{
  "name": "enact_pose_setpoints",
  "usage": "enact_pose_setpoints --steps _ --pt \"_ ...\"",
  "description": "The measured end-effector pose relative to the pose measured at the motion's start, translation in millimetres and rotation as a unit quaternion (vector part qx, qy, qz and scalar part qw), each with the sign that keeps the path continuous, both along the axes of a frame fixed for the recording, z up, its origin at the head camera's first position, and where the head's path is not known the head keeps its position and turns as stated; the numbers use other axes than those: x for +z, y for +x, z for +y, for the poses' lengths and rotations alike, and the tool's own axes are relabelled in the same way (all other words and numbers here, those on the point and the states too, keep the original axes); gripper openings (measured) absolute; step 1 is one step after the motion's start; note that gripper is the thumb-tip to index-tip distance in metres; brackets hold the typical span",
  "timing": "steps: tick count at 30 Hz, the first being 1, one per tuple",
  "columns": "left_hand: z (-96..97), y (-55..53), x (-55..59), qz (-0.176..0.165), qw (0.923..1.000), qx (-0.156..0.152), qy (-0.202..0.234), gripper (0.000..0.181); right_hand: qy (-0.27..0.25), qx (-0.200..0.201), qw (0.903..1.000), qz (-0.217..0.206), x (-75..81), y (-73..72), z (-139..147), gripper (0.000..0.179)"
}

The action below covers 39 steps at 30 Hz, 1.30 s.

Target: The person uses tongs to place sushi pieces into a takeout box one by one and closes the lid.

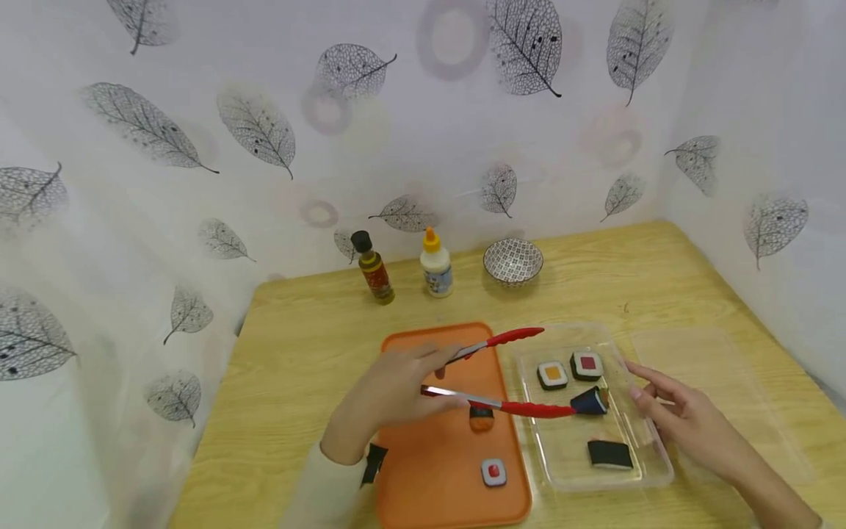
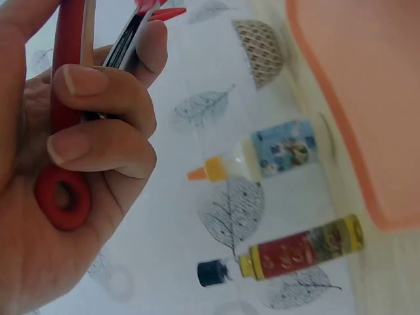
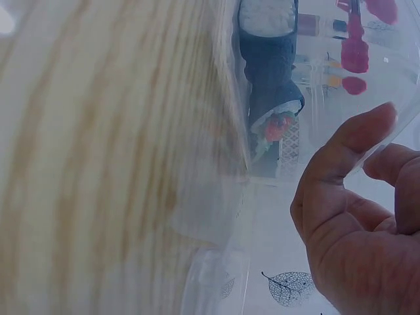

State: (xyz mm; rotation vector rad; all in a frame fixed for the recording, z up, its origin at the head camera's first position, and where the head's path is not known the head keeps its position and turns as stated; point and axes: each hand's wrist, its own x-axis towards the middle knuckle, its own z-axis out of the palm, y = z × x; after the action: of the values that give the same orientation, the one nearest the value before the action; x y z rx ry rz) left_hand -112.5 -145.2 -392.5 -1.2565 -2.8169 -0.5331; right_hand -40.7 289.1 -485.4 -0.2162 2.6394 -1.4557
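My left hand grips red-tipped tongs from above, over the orange tray; the left wrist view shows fingers curled around their red handle. The tongs' arms are spread wide, and the lower tip overlaps a dark cone-shaped sushi roll in the clear plastic container. Also inside are two round-cornered sushi rolls, one with an orange centre and one with a red centre, plus a black-wrapped piece. With thumb and fingers, my right hand pinches the container's right rim.
The orange tray bears a black-banded sushi and a red-centred roll. Behind stand a dark-capped sauce bottle, a yellow-capped white bottle and a patterned bowl. A clear lid lies right of the container.
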Motion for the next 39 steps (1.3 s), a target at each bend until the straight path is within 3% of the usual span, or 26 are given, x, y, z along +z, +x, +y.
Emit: enact_pose_setpoints --steps 6,15,22,27,39 --pt "-28.9 14.3 -18.2 0.006 0.9991 0.033 0.025 0.07 0.004 0.003 0.9999 -0.015 2.6 0.1 0 0.053" --pt "-72.0 35.7 -46.5 -0.034 0.9938 0.1 0.035 0.066 -0.007 -0.002 0.9999 -0.013 1.9 -1.5 0 0.053" --pt "-87.4 46.7 -58.4 -0.048 0.9889 0.139 -0.019 0.069 -0.007 0.001 0.9997 -0.022 3.7 -1.7 -1 0.054" --pt "-91.1 46.7 -60.5 -0.039 0.9881 0.141 -0.046 0.074 -0.013 -0.001 0.9996 -0.024 2.1 -0.2 -2 0.054" --pt "-94.5 46.7 -66.9 -0.014 0.9913 0.124 -0.042 0.061 -0.012 -0.004 0.9995 -0.027 1.6 1.1 -3 0.054"
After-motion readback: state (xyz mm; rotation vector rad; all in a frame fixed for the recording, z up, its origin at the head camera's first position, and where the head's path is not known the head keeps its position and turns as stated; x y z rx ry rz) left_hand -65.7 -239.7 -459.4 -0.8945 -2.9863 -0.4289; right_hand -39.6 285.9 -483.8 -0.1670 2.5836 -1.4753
